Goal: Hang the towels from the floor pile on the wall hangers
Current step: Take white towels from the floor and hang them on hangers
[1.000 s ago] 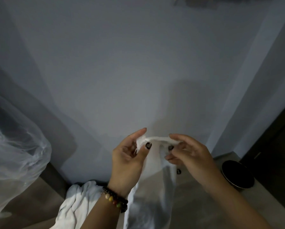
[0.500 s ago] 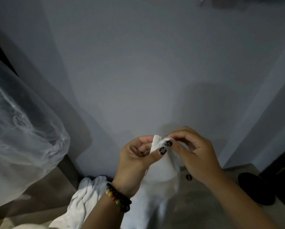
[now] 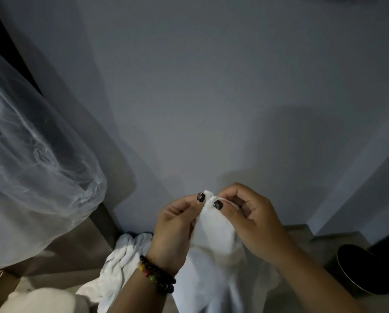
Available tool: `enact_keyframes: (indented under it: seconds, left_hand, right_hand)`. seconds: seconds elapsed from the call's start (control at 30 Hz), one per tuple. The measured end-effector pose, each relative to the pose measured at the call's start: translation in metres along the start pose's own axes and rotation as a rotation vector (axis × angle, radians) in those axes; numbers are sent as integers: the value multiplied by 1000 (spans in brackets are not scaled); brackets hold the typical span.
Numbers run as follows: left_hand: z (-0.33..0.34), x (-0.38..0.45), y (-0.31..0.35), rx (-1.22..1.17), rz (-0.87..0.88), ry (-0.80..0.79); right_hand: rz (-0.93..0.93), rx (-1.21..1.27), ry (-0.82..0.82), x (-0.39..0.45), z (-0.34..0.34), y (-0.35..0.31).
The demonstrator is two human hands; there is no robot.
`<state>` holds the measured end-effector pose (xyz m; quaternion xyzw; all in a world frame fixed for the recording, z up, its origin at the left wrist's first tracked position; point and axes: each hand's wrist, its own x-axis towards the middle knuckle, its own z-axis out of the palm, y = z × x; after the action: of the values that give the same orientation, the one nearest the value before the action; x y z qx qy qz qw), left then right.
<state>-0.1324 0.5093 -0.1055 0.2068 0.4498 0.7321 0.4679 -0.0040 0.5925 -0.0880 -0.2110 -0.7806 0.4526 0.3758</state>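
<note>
Fingers (image 3: 201, 197) of both hands pinch the white towel (image 3: 213, 233) at its top corner, its length hanging straight down below them

White towel (image 3: 213, 236); a second white towel (image 3: 125, 256) on the beige floor (image 3: 301, 236). Pale grey-blue wall (image 3: 211, 98). Translucent whitish plastic sheet (image 3: 31, 159). Black round bin (image 3: 360, 274). Bracelet (image 3: 156, 275) of dark beads with yellow, red and green ones. Dark glittered thumbnails (image 3: 201, 197).
</note>
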Motion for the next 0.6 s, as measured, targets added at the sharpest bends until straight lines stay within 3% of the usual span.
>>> enact_keyframes:
  seconds: [0.17, 0.3, 0.6]
  left_hand:
    - [-1, -1, 2, 56, 102, 24]
    - [-3, -4, 8, 134, 158, -61]
    - [7, -5, 19, 238, 362, -56]
  right_hand:
    - [27, 37, 73, 2, 7, 1]
    - [42, 55, 105, 6, 2, -2]
    - [-67, -104, -27, 11, -11, -2]
